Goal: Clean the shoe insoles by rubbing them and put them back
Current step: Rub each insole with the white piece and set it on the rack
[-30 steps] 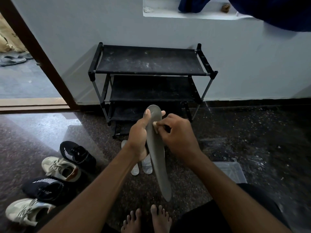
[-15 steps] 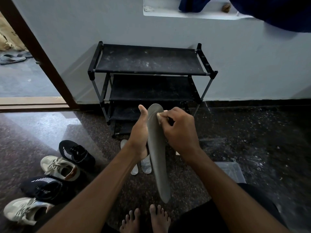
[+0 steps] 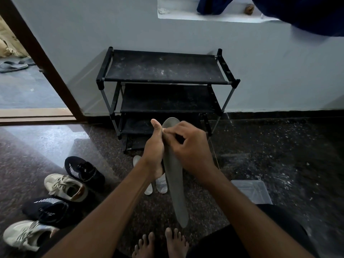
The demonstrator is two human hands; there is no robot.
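Note:
A long grey insole [image 3: 176, 187] stands nearly upright in front of me, its toe end up by the shoe rack. My left hand [image 3: 154, 151] grips its upper part from the left, thumb raised. My right hand [image 3: 188, 146] presses on the insole's upper face from the right with fingers curled; a small pale thing shows at its fingertips, too small to identify. Two white insoles [image 3: 160, 183] lie on the floor behind, partly hidden by my hands. On the floor at the left sit two black shoes [image 3: 83, 171] [image 3: 50, 208] and two beige shoes [image 3: 65, 187] [image 3: 24, 235].
A black three-tier shoe rack [image 3: 165, 81] stands against the wall ahead. A clear plastic container [image 3: 251, 190] rests on the dark stone floor at the right. My bare feet [image 3: 160, 244] are at the bottom. An open doorway [image 3: 22, 81] lies at the left, with sandals beyond.
My right hand has slid along the insole's upper part, up toward the tip and then slightly back down. The left hand keeps its grip, thumb now raised higher.

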